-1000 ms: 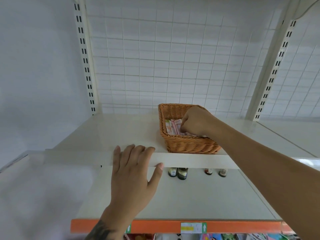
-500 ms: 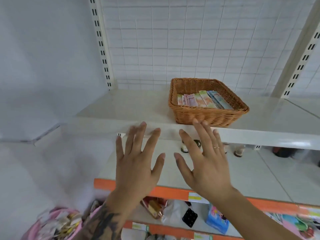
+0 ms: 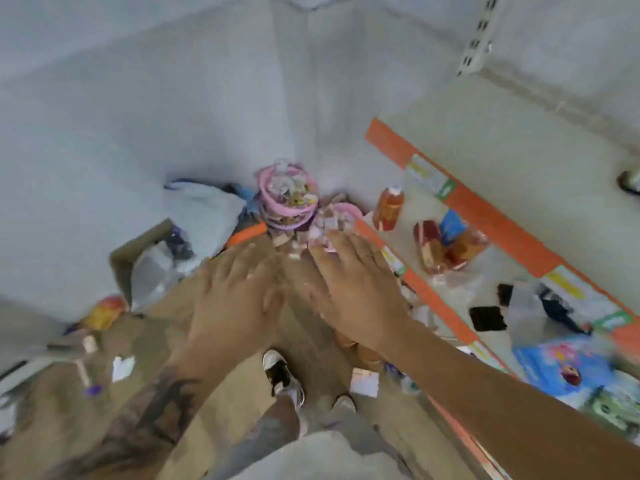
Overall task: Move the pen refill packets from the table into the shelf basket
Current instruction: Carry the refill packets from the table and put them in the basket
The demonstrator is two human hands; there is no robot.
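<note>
The view is blurred and points down at a brown floor beside an orange-edged shelf. The left hand and right hand both hang palm-down with fingers straight and slightly spread, holding nothing. The shelf basket is out of view, and no pen refill packet can be picked out for certain. Small pale items lie in a pink tub just left of the shelf's near end, under the right fingertips; whether these are packets cannot be told. Judged from 2 empty hands lowered toward that pile, another pickup seems due, so the task looks unfinished.
</note>
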